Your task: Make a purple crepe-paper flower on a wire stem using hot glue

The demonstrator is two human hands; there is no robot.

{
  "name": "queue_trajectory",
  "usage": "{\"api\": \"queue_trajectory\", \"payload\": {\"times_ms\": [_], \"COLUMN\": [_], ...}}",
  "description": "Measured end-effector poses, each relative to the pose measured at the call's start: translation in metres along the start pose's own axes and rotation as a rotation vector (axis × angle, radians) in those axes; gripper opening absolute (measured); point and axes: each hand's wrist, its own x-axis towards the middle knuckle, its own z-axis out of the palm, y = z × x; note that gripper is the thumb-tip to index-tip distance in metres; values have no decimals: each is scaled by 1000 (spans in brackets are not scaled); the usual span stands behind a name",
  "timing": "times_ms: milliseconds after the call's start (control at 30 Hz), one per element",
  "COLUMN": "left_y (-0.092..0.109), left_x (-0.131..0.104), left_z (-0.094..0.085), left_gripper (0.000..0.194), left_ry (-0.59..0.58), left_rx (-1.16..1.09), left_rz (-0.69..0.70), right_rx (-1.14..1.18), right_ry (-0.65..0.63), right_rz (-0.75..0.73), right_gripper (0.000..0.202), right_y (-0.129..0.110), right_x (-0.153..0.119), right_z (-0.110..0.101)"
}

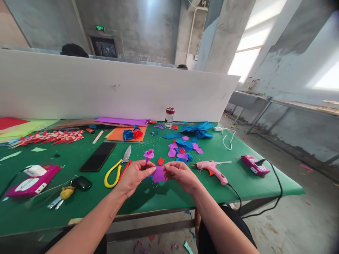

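A small purple paper flower (149, 154) sticks up from my left hand (136, 176), whose thumb and fingers are closed round its base. Between my two hands is a purple paper petal (159, 174); its left edge lies at my left thumb. The fingers of my right hand (181, 174) pinch the petal's right edge. A red paper petal (160, 161) lies on the table just beyond my fingers. Scissors (120, 167) with yellow and red handles rest beside my left hand. A pink glue gun (212, 171) lies to the right of my right hand.
Loose blue and purple paper petals (182, 146) lie beyond my hands on the green table (148, 201). A red-lidded jar (170, 118) stands near the white partition (132, 88). On the left lie a phone (97, 157), keys and a power strip (34, 181); another power strip (255, 165) sits right.
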Motion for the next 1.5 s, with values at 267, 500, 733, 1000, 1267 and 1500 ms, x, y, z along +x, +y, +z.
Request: {"api": "queue_trajectory", "payload": {"times_ms": [267, 500, 733, 1000, 1267, 1500], "left_y": [-2, -9, -11, -14, -19, -18], "left_x": [3, 1, 0, 2, 2, 2], "left_z": [2, 17, 27, 26, 22, 22], "left_gripper": [20, 15, 14, 14, 17, 18], "left_ry": [-21, 71, 71, 118, 73, 68], "left_rx": [49, 117, 180, 253, 136, 101], "left_rz": [-15, 43, 37, 61, 13, -4], "right_rx": [-118, -245, -244, -403, -212, -183], "right_ry": [98, 399, 332, 393, 366, 326], "right_rz": [-57, -161, -186, -235, -161, -145], "right_gripper": [22, 25, 25, 21, 22, 24], "right_y": [7, 23, 27, 37, 27, 23], "right_x": [5, 6, 0, 5, 2, 2], "right_z": [0, 5, 10, 3, 9, 10]}}
